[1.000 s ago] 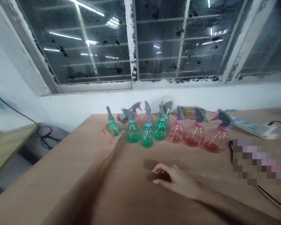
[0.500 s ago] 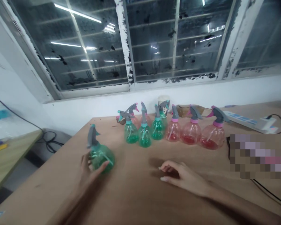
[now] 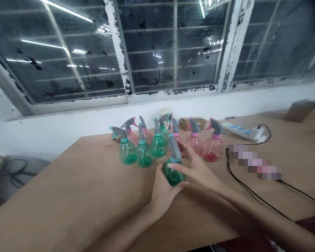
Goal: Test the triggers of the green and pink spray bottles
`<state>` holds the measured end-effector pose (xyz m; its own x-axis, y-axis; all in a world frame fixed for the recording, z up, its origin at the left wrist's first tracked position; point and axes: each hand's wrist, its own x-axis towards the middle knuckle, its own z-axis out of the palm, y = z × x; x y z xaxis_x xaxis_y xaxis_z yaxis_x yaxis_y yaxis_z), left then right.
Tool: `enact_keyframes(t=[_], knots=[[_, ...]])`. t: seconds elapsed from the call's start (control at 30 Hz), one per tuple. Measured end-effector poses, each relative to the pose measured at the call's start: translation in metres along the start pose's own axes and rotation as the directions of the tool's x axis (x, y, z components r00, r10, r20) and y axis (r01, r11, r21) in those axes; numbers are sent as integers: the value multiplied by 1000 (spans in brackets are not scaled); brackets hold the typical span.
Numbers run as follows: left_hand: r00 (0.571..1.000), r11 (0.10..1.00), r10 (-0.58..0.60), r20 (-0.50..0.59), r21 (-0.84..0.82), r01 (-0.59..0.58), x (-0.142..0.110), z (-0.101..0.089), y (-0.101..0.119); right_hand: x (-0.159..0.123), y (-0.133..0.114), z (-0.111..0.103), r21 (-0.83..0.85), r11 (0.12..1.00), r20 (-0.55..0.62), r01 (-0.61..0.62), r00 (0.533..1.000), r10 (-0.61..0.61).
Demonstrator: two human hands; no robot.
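Observation:
A green spray bottle with a grey trigger head is held upright just in front of the row. My left hand wraps around its lower body, thumb across the front. Around its neck from the right comes my right hand, its thumb over the front and its fingers partly hidden behind the head. Beyond the hands stand more green spray bottles with teal collars, on the left. Pink spray bottles with pink collars stand on the right, and others are partly hidden at the back left.
Behind the bottles are a patterned cup and a brown box. A white power strip with a plugged-in adapter lies to the right. A black cable runs over the wooden table. A blurred-out object lies beside it.
My left hand has carried the green spray bottle from the left to the middle, in front of the row. My right hand has moved up and closed on it. The view has swung right.

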<state>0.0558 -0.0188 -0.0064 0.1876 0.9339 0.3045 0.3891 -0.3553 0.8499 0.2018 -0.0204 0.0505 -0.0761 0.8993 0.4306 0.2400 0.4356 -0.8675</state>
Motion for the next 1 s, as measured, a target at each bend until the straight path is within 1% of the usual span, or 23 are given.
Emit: enact_keyframes(t=[0.07,0.13,0.23,0.4,0.47,0.57,0.67,0.73,0.87,1.0], knots=[[997,998,61,52,22,-62,-1,14,2,5,2,-4,25,999,-62,-42,997,44],[991,994,93,95,53,-98,-3,21,4,8,4,-6,29,996,-97,-88,991,90],[985,993,102,139,52,-110,-5,21,4,12,6,-5,59,993,-100,-103,989,108],[965,984,160,209,-113,-139,2,13,-5,20,16,8,154,988,-66,-26,997,37],[968,982,148,201,-147,-120,4,12,-9,22,19,13,166,986,-71,4,997,8],[980,986,112,166,-145,-88,4,12,-13,24,19,14,149,988,-63,34,998,-25],[984,990,91,151,-117,-74,4,11,-14,29,17,12,99,994,-10,45,999,-44],[985,993,87,149,-93,-74,7,9,-15,36,18,12,53,996,11,74,997,-74],[989,996,83,125,-37,-78,20,-2,-19,57,25,20,34,980,15,195,981,-196],[993,998,60,106,0,-61,30,-9,-22,70,30,28,28,975,38,222,974,-223]])
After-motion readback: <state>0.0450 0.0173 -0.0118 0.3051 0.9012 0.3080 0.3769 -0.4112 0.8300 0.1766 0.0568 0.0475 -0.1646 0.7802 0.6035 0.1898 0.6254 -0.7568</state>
